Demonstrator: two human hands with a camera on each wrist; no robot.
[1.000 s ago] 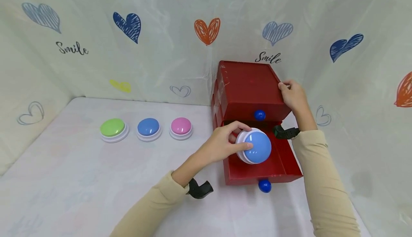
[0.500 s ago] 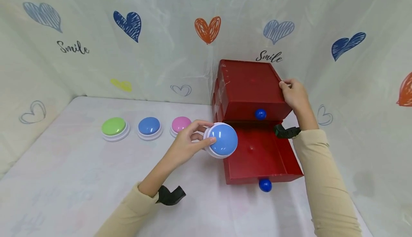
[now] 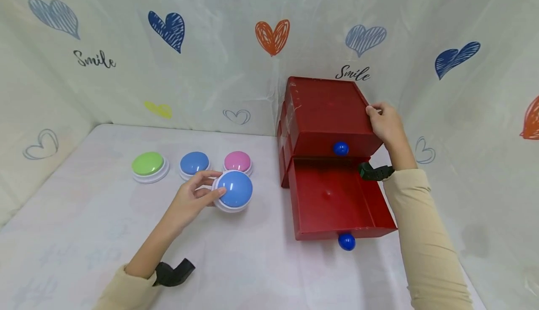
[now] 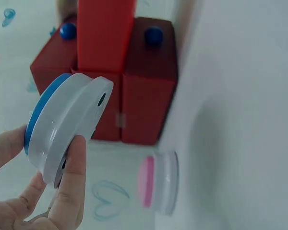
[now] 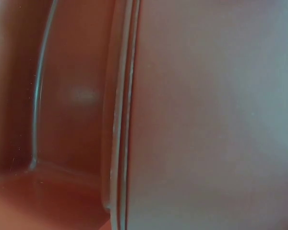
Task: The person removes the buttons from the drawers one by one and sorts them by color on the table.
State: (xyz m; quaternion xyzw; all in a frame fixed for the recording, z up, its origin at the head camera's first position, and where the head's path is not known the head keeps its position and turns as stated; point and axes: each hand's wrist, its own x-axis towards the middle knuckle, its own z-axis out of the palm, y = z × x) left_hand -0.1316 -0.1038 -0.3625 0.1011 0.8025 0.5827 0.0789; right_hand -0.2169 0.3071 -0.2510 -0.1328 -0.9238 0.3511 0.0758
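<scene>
My left hand [image 3: 190,198] pinches a blue-domed push button [image 3: 236,189] by its white base, thumb on the dome's edge and fingers behind. The left wrist view shows this button [image 4: 69,124] side-on, above the table, its underside turned toward the fingertips. My right hand [image 3: 384,120] grips the top right edge of a red drawer cabinet [image 3: 330,106], thumb on top. Below it a red drawer [image 3: 332,198] with a blue knob [image 3: 346,242] stands pulled out, nothing inside it. The right wrist view shows mostly red drawer wall [image 5: 77,96] up close.
A green push button [image 3: 148,164], another blue one [image 3: 194,162] and a pink one [image 3: 237,161] stand in a row at the back left of the white table [image 3: 236,263]. The held button overlaps the pink one. A heart-printed cloth [image 3: 219,67] hangs behind.
My left hand has carried the blue push button left, from over the open drawer to in front of the pink button. My right hand has stayed on the cabinet.
</scene>
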